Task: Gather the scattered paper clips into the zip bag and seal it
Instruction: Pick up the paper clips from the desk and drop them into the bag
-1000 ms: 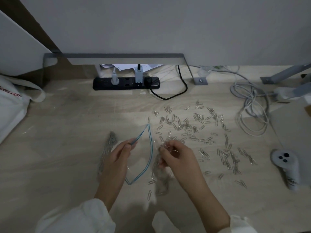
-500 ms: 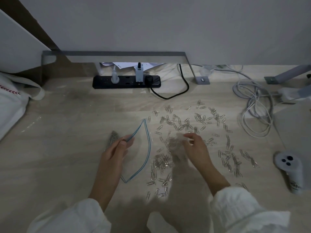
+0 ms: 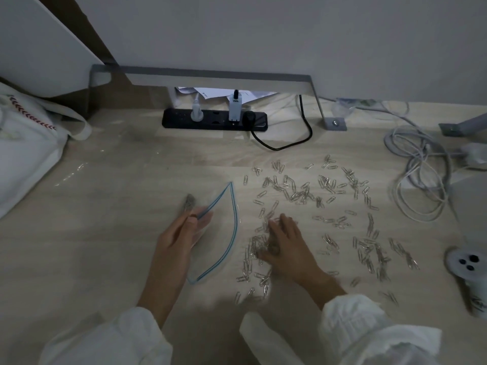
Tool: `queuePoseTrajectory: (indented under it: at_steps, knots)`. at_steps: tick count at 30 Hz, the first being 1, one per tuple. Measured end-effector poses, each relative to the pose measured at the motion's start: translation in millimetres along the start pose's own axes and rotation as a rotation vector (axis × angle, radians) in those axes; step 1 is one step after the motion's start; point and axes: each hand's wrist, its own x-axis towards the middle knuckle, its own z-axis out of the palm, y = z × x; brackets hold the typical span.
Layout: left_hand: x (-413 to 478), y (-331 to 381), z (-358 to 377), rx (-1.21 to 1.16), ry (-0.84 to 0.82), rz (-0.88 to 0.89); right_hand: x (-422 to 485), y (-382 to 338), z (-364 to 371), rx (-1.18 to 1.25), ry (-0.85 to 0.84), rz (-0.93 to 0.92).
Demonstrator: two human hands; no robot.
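Both arms wear loose white sleeves of soft, crinkled fabric. The left sleeve (image 3: 110,341) ends in a bunched cuff, and the right sleeve (image 3: 369,333) in a gathered, frilled one. The left hand (image 3: 181,233), right hand (image 3: 287,246) and forearms are bare.

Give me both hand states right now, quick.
Left hand: holding, pinches the zip bag at its rim.
Right hand: open, palm down on the paper clips.
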Motion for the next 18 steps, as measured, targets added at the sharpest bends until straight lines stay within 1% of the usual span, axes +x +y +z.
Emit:
queuePoseTrajectory:
  at_steps: [4,6,8,11,13,18]
  knots:
    - [-2,-4,1,-0.012,0.015,-0.023,-16,-5,18,-0.108,0.002,-0.101]
    - [-4,-4,1,-0.008,0.008,-0.012,-24,-4,28,-0.121,0.033,-0.150]
    - [-5,-3,1,0.007,-0.004,-0.003,-31,-2,39,-0.093,0.137,-0.178]
    - [-5,-5,-2,0.024,-0.010,-0.005,-34,-4,48,-0.087,0.301,-0.161]
    - [-5,-6,-3,0.018,-0.012,-0.006,-33,-5,47,-0.128,0.355,-0.198]
    - [-4,-11,-4,0.007,-0.017,-0.006,-26,-2,43,-0.282,0.347,-0.301]
